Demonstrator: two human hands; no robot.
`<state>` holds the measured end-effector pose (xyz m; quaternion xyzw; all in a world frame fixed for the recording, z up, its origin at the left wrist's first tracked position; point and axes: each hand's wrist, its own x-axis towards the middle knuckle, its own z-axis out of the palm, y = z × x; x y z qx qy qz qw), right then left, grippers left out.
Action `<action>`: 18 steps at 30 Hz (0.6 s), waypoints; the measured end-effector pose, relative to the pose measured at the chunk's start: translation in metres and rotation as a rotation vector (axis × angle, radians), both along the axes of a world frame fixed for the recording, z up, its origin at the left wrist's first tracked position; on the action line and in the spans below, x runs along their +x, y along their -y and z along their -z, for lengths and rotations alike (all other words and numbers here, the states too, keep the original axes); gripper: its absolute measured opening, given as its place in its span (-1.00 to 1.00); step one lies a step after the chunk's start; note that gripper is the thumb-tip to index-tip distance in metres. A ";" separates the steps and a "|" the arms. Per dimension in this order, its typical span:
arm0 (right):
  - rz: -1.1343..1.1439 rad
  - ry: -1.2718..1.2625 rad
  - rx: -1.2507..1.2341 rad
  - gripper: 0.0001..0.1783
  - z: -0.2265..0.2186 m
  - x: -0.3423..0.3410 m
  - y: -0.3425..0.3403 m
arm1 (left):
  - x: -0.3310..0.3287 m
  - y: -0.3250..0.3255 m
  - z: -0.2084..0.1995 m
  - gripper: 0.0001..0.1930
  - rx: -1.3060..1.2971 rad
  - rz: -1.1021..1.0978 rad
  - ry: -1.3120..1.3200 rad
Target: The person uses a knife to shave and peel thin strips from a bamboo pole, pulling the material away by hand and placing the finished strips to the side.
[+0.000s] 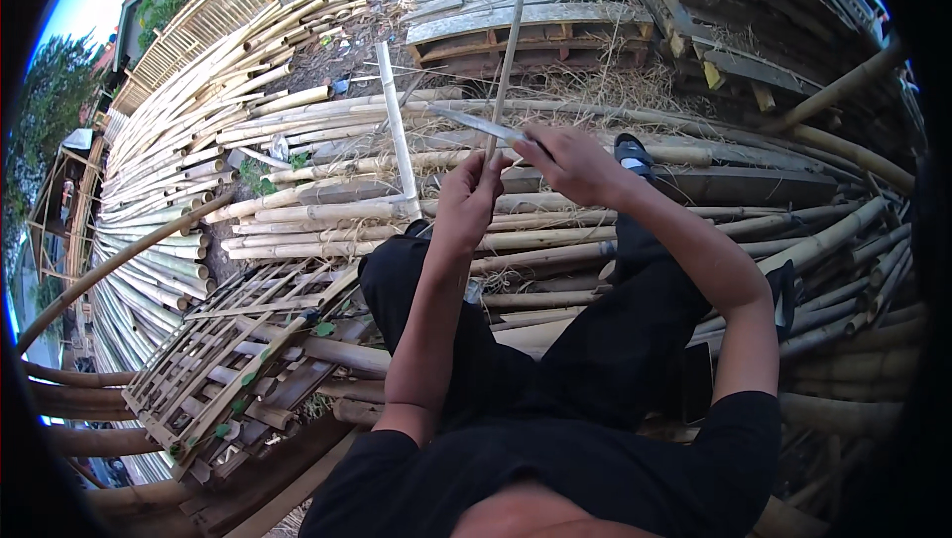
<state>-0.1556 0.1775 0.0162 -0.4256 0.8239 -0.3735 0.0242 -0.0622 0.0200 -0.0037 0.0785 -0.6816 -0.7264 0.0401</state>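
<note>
My left hand (466, 199) grips a thin bamboo strip (510, 42) that runs up and away from me toward the top of the picture. My right hand (573, 163) holds a long knife (476, 123) by its handle, the blade pointing left and lying against the strip just above my left hand. Both hands are close together in front of me, above my knees in black trousers. I sit on a heap of bamboo poles.
Bamboo poles (327, 211) lie stacked all around, with a long row (169, 141) at the left. A woven bamboo lattice panel (228, 350) lies at the lower left. A weathered wooden pallet (535, 2) stands ahead. One split pole (397, 121) leans upright beside the strip.
</note>
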 end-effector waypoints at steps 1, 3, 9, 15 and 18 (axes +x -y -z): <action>-0.025 0.009 0.058 -0.61 0.002 0.003 0.000 | 0.000 0.002 0.006 -0.79 -0.033 -0.016 -0.029; -0.068 0.027 0.179 -0.64 0.005 0.010 0.000 | 0.005 -0.003 0.016 -0.80 -0.022 -0.052 -0.063; -0.096 -0.018 0.204 -0.68 0.009 0.004 0.002 | 0.006 -0.012 0.013 -0.80 -0.367 -0.212 -0.054; -0.065 -0.101 0.279 -0.61 0.021 -0.017 0.004 | 0.012 -0.014 0.014 -0.78 -0.456 -0.274 -0.133; 0.236 0.024 0.202 -0.48 0.022 -0.084 -0.016 | 0.022 -0.015 0.007 -0.80 -0.432 -0.253 -0.086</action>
